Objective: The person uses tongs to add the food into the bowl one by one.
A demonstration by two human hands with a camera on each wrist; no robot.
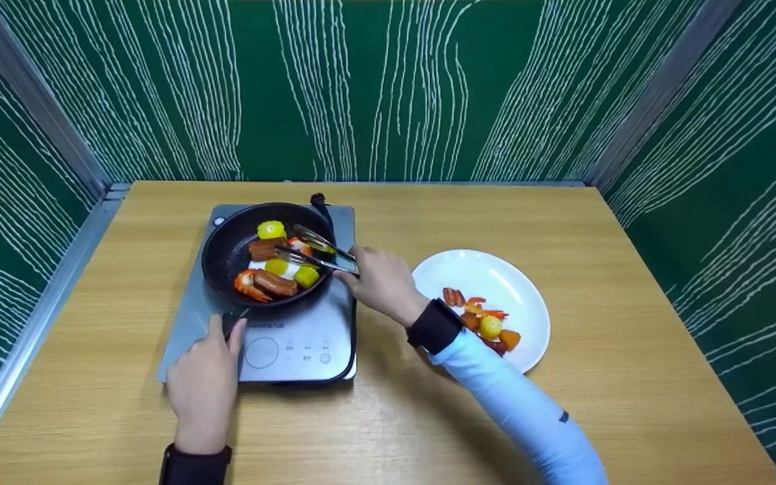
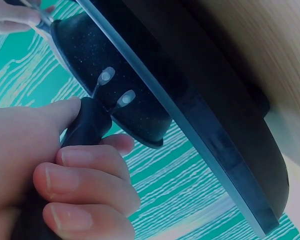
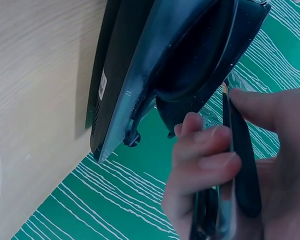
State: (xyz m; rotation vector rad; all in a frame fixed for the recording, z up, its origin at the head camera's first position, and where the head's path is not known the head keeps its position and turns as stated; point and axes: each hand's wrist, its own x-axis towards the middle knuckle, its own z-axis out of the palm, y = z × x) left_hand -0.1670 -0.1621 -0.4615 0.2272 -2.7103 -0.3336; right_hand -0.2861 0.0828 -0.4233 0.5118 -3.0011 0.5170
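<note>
My left hand (image 1: 203, 384) grips the black handle (image 2: 87, 122) of a frying pan (image 1: 221, 269), its fingers wrapped round it in the left wrist view. The pan stands on a silver induction cooker (image 1: 280, 350). In it lie sausage pieces (image 1: 275, 283), shrimp (image 1: 248, 286), corn (image 1: 271, 230) and other yellow pieces (image 1: 306, 276). My right hand (image 1: 384, 283) holds metal tongs (image 1: 314, 259) with dark grips (image 3: 245, 165). The tongs' ends reach over the food at the pan's right side, spread apart. Whether they pinch a piece, I cannot tell.
Right of the cooker, a white plate (image 1: 442, 269) bears sausage, orange and red pieces and a yellow round; my right forearm passes over its edge. A black cord (image 1: 320, 205) lies at the cooker's back. Green walls (image 1: 388, 87) with white lines enclose the wooden table (image 1: 630, 377).
</note>
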